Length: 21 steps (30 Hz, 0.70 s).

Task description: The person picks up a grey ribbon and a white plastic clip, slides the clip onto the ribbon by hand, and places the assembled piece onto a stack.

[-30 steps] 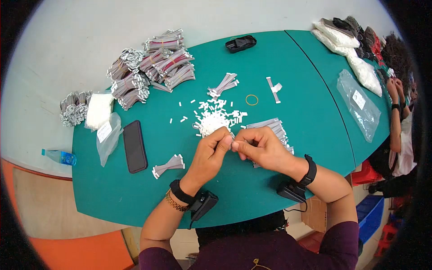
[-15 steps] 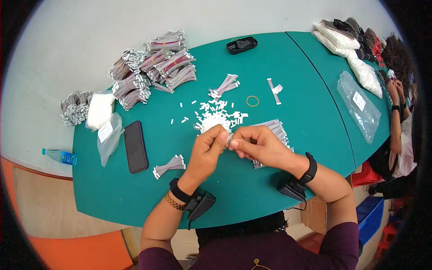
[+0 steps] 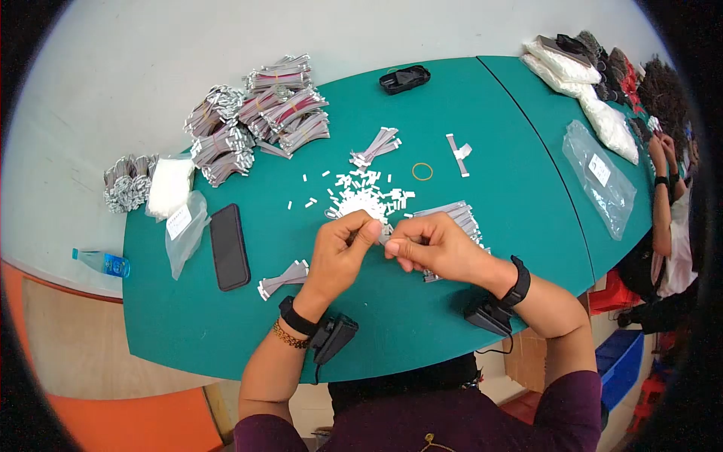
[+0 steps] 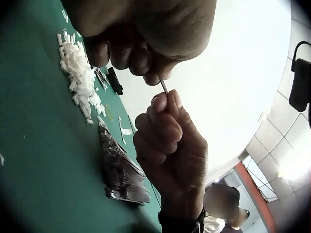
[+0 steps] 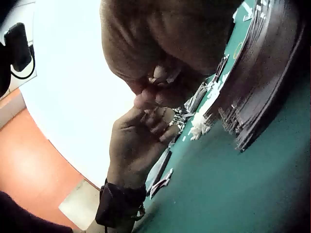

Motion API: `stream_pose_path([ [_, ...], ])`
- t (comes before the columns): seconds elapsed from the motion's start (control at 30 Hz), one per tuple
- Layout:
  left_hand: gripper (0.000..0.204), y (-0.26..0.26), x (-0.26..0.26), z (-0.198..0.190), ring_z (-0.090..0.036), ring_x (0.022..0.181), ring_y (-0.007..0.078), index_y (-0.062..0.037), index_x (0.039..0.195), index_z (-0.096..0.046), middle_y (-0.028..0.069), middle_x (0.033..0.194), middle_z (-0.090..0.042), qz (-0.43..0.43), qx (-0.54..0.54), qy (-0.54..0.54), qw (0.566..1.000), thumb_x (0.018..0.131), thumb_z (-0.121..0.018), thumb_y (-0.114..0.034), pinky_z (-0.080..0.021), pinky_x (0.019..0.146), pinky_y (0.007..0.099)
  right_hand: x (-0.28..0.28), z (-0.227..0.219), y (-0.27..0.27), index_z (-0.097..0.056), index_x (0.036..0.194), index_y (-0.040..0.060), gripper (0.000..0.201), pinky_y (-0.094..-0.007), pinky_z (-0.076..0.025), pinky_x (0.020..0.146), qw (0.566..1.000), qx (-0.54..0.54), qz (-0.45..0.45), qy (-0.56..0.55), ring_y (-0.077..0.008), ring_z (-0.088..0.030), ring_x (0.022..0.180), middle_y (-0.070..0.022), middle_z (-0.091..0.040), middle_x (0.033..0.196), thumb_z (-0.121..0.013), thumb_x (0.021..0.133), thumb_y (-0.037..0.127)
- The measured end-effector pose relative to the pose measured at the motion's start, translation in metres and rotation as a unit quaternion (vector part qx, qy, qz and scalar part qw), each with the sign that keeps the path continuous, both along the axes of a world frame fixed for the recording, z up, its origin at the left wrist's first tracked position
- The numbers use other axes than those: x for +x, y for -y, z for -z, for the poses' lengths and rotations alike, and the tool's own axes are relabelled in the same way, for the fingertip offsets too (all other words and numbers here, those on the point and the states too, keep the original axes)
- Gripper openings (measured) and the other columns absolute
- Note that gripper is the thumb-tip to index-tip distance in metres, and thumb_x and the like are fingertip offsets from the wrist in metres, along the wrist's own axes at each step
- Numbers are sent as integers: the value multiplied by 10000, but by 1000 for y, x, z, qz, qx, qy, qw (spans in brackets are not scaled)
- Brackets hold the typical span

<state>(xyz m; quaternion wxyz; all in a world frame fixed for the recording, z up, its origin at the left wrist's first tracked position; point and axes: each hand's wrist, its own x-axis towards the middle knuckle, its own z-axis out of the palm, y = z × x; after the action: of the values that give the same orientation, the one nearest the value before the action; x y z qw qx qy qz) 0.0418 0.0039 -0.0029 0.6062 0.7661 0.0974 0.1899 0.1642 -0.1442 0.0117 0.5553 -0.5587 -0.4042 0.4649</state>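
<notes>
Above the pile of small white plastic pieces (image 3: 360, 202), my left hand (image 3: 337, 252) and right hand (image 3: 440, 245) meet with fingertips close together. A short flat grey ribbon cable (image 3: 383, 236) stretches between them, its edge showing as a thin strip (image 4: 164, 86) in the left wrist view. Each hand pinches one end between thumb and forefinger; the ends are hidden by the fingers. Under the right hand lies a stack of grey ribbon cables (image 3: 458, 218) with white ends. A few more cables (image 3: 283, 279) lie left of the left hand.
Bundled ribbon cables (image 3: 282, 109) are heaped at the back left, near a white-filled bag (image 3: 170, 187) and a phone (image 3: 230, 247). Behind the pile are loose cables (image 3: 375, 148), a rubber band (image 3: 422, 172) and a black case (image 3: 404, 78). Another person's hands (image 3: 663, 154) work at far right.
My left hand has shifted slightly left and the fingertips have drawn a little apart, so more of the grey cable shows between them. The right hand stays nearly in place.
</notes>
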Motion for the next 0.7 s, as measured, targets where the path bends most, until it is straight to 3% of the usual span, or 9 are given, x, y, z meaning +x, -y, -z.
stream_pose_path([
  [0.13, 303, 5, 2, -10, -356, 593, 32, -4, 729, -544, -44, 621, -442, -19, 14, 16, 1000, 920, -539, -240, -277, 514, 209, 12, -3, -2, -637, 813, 34, 201, -196, -364, 472, 1000, -26, 9, -15, -28, -468, 540, 16, -556, 613, -583, 894, 210],
  [0.23, 300, 1, -7, -26, -440, 633, 52, -5, 743, -590, -20, 656, -517, -38, -8, -47, 998, 925, -521, -234, -340, 585, 207, 19, 7, -3, -643, 845, 27, 202, -206, -400, 511, 998, 36, 21, -36, -46, -498, 572, 3, -580, 637, -581, 896, 212],
  [0.33, 290, -16, -16, -40, -446, 628, 55, -3, 800, -633, -16, 650, -522, -63, 42, -57, 995, 925, -516, -237, -342, 578, 209, 34, 5, -6, -645, 828, -5, 213, -229, -418, 535, 990, 64, 115, 58, -63, -529, 609, -21, -600, 641, -590, 885, 193],
  [0.43, 278, -33, -38, -43, -447, 629, 53, -1, 842, -653, -16, 644, -520, -80, 111, -77, 988, 919, -523, -235, -340, 568, 210, 49, 0, 2, -645, 836, -11, 147, -241, -445, 593, 979, -49, 61, 186, -70, -561, 670, -34, -634, 745, -619, 852, 133],
  [0.57, 246, -53, -80, -37, -422, 584, 31, 2, 886, -638, -32, 636, -497, -140, 79, -157, 974, 918, -525, -214, -319, 513, 200, 55, -12, 10, -647, 813, 18, 87, -295, -446, 614, 940, -78, -2, 332, -146, -578, 688, -63, -632, 765, -653, 781, 98],
  [0.7, 177, -60, -107, -20, -390, 527, 22, 4, 886, -634, -43, 586, -472, -209, 115, -138, 961, 903, -540, -145, -272, 453, 198, 61, -10, 15, -641, 785, 35, 68, -334, -445, 649, 914, -70, -16, 399, -221, -566, 718, -78, -615, 739, -666, 738, 77],
])
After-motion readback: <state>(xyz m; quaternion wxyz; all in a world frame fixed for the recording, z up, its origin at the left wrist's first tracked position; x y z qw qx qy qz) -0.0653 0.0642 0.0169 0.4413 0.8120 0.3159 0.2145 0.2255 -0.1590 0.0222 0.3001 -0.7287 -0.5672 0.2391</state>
